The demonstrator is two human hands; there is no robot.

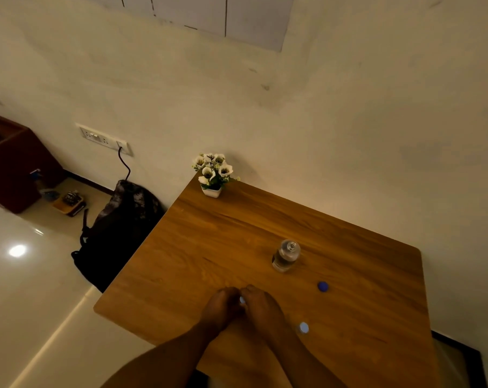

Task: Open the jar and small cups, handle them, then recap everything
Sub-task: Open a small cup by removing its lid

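Now both hands, left hand (223, 305) & right hand (261, 306), are meeting at lower centre of frame, fingers (231, 294) closing together on a small cup (242, 301); it is looking light, slippery, prob. thin plastic. Jar (286, 254) is standing uncapped on counter (209, 233) above right, blue cap (323, 286) apart from it.

Wall: cream plaster (335, 107), scuffed in places, ran behind the bench.
Upper wall: a pale panel (209, 12) with dark seams sat at the top.
Switchboard: a white plate (104, 138) was mounted low on the wall, a black cord (124, 163) hanging from it.
Floor: glossy pale tiles (27, 275) caught one bright glare of light (17, 250).
Bench: warm wood grain (223, 233), its far corner against the wall.
Flowers: a small white pot of blooms (213, 173) stood on that corner.
Backpack: dark (119, 228), slumped on the floor beside the bench.
Cabinet: reddish-brown (13, 163), far left.
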